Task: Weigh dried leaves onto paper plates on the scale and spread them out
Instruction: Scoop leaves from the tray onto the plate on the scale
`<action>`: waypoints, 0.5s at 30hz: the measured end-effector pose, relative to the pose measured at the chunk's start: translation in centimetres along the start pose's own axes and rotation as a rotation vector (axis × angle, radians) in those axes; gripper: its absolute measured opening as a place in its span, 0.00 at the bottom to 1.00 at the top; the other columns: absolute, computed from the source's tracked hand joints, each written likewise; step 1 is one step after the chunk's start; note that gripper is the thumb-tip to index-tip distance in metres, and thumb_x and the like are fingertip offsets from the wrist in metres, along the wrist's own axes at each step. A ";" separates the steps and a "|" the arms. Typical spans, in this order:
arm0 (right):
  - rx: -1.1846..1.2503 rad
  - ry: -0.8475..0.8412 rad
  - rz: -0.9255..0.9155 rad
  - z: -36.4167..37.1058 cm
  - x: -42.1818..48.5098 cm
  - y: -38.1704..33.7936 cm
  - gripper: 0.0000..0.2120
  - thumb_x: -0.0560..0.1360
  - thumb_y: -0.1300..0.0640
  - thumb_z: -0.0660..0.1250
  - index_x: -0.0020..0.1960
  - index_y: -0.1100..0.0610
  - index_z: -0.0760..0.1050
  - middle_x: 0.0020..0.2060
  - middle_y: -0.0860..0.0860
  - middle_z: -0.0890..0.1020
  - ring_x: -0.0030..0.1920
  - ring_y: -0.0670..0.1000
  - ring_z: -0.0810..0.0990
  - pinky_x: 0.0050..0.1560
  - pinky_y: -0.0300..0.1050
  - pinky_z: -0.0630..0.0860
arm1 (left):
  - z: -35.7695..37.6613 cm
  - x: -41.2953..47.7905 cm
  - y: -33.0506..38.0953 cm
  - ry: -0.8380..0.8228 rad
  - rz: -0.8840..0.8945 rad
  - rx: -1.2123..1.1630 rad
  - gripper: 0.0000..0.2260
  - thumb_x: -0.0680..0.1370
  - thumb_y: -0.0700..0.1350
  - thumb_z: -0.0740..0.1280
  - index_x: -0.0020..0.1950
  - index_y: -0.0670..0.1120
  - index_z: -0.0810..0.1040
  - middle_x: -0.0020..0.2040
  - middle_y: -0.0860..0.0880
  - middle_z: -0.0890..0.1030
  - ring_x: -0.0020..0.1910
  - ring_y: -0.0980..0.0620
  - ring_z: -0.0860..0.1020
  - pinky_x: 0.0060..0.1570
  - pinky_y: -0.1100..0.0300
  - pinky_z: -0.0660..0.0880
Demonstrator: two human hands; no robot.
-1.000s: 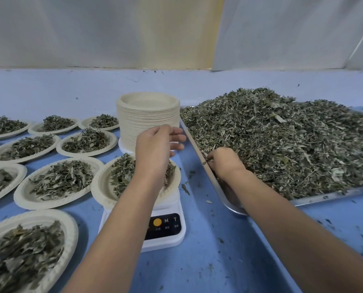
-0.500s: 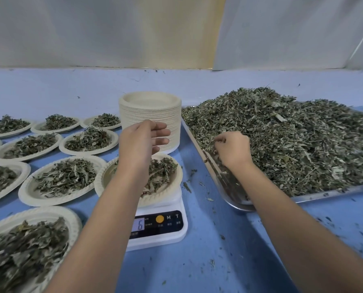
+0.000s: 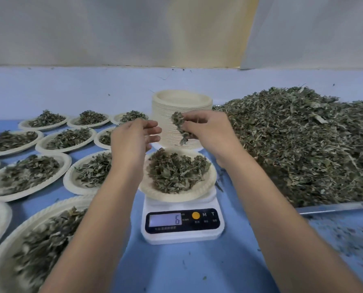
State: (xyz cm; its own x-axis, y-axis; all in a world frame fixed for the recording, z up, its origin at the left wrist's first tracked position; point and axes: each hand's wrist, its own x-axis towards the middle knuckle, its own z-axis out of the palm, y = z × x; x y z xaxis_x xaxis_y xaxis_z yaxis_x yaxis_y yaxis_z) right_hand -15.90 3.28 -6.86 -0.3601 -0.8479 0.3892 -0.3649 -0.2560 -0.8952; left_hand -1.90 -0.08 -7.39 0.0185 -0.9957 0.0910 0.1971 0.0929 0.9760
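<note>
Pinching a small clump of dried leaves [image 3: 179, 127] between the fingertips of my right hand [image 3: 208, 134], I hold it in the air at the centre of the frame, above the far rim of the paper plate [image 3: 209, 182] that sits on the scale [image 3: 182, 235]. The clump hangs down from my fingers, apart from the leaves already heaped on that plate. My left hand [image 3: 132, 138] hovers just left of it, fingers loosely curled and pointing right, with nothing gripped that I can see; it does not touch the clump. The scale is white with a dark front panel, and its display [image 3: 165, 219] reads 6. Behind my hands, at upper centre, stands a tall stack of empty plates [image 3: 181, 102]. Filling the right side of the frame is a metal tray [image 3: 335, 208] piled high with loose dried leaves [image 3: 303, 144]; its near edge shows at lower right. Across the left half of the frame lie many filled plates [image 3: 28, 176] in rows, each with a spread of leaves, the nearest one blurred at lower left. Everything rests on a blue table [image 3: 187, 267], dotted with leaf crumbs, thickest at lower right.
</note>
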 end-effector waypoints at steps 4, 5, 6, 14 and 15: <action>-0.026 -0.048 0.022 0.6 -0.3 -0.1 0.10 0.71 0.66 0.69 0.50 0.57 0.83 0.36 0.45 0.82 0.40 0.46 0.81 0.48 0.43 0.79 | -0.3 0.5 0.4 0.002 0.010 -0.018 0.11 0.77 0.40 0.58 0.40 0.43 0.79 0.30 0.52 0.82 0.26 0.57 0.77 0.27 0.67 0.69; -0.039 -0.062 0.022 0.7 -0.5 0.0 0.09 0.71 0.65 0.69 0.47 0.55 0.83 0.36 0.45 0.82 0.40 0.45 0.81 0.48 0.43 0.79 | -0.2 0.6 0.4 0.001 0.008 -0.016 0.11 0.77 0.40 0.58 0.41 0.43 0.79 0.30 0.52 0.82 0.26 0.57 0.77 0.28 0.67 0.69; -0.070 -0.071 0.015 0.8 -0.7 0.1 0.09 0.70 0.64 0.69 0.44 0.51 0.83 0.35 0.43 0.83 0.39 0.44 0.81 0.48 0.43 0.79 | -0.2 0.6 0.4 -0.001 0.009 -0.008 0.11 0.77 0.41 0.58 0.41 0.43 0.79 0.31 0.52 0.83 0.26 0.57 0.77 0.29 0.66 0.69; -0.289 -0.153 -0.052 1.2 -0.9 0.1 0.07 0.69 0.60 0.73 0.40 0.48 0.81 0.29 0.41 0.78 0.29 0.38 0.73 0.36 0.33 0.70 | -0.4 0.6 0.1 0.000 0.006 0.002 0.11 0.77 0.41 0.59 0.41 0.44 0.80 0.31 0.53 0.83 0.26 0.58 0.77 0.33 0.64 0.70; -0.310 -0.160 -0.057 1.3 -1.0 0.1 0.07 0.69 0.59 0.74 0.40 0.48 0.80 0.28 0.41 0.77 0.28 0.38 0.72 0.34 0.32 0.68 | -0.4 0.6 0.1 0.000 0.007 0.006 0.11 0.77 0.41 0.59 0.41 0.44 0.80 0.31 0.53 0.83 0.26 0.58 0.77 0.33 0.64 0.70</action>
State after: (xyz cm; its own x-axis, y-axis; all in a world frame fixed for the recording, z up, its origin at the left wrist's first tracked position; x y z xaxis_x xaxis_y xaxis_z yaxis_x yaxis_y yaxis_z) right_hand -14.51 3.49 -7.64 -0.2015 -0.9044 0.3761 -0.6324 -0.1731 -0.7550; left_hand -1.50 -0.67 -7.28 0.0195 -0.9950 0.0975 0.1911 0.0994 0.9765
